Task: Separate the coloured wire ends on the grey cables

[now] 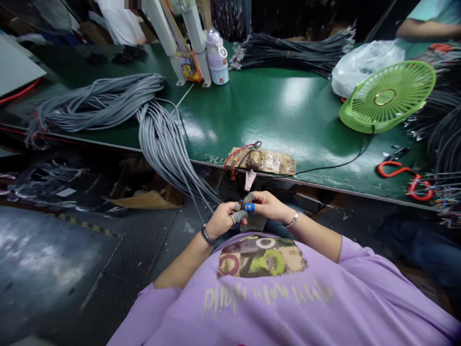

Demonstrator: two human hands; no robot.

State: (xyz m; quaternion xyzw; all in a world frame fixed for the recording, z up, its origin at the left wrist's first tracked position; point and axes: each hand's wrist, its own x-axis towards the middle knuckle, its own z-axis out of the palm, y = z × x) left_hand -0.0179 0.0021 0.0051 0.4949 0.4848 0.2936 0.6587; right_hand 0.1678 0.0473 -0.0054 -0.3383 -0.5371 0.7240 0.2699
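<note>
- Table (pixel 306 108): green, worn pale along its near edge. The edge slanted down to the right. The widest stretch of bare green surface lay between the grey cables and the fan; a narrower gap separated the edge from the person's body.
- Grey cables (pixel 158 129): the left part lay coiled and looped on the top; the right part fanned over the edge and hung toward the hands. Strands appeared smooth, bent and largely parallel.
- Black cables (pixel 288 52): bundled along the far side, pale ends at both extremities.
- Fan (pixel 392 96): light green, tilted, against the bag (pixel 370 55); its cord ran toward the block.
- Block (pixel 275 162): brown, taped, flush with the near edge, wires at its left end.
- Left hand (pixel 222 218) and right hand (pixel 268 206): together just off the edge, fingertips wrapped, pinched narrow on the small dark piece. Its link to the grey cables could not be told.
- Bottle (pixel 218 57): upright, toward the back.
- Small dark piece (pixel 242 204): between the fingertips, mostly covered.
</note>
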